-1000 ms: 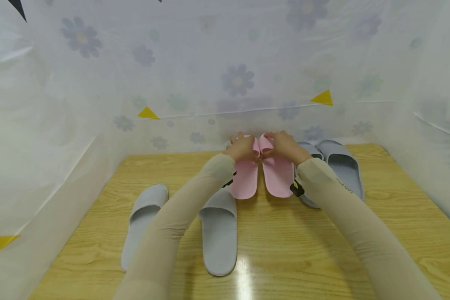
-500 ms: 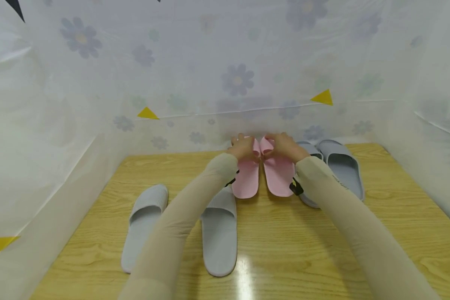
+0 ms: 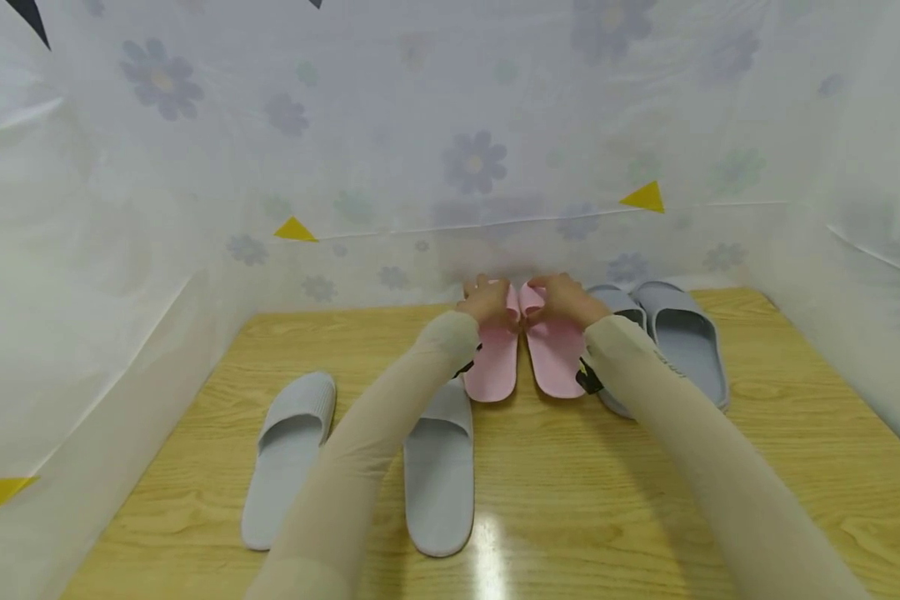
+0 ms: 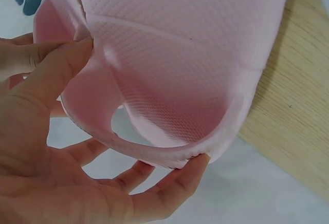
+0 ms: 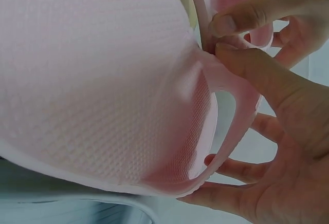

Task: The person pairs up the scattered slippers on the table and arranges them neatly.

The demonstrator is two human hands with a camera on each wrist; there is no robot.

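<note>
Wooden surface walled in by a flower-print plastic sheet. Two grey slippers lying at front left, apart from each other; two more grey slippers side by side at back right. Pair of pink slippers at the back centre, just beside the sheet, toes toward it and heels toward the front. Left hand curled round the toe strap of the left pink slipper, thumb on top, fingers underneath. Right hand gripping the right pink slipper likewise. Toes seemingly raised slightly off the surface, though hard to confirm.
</note>
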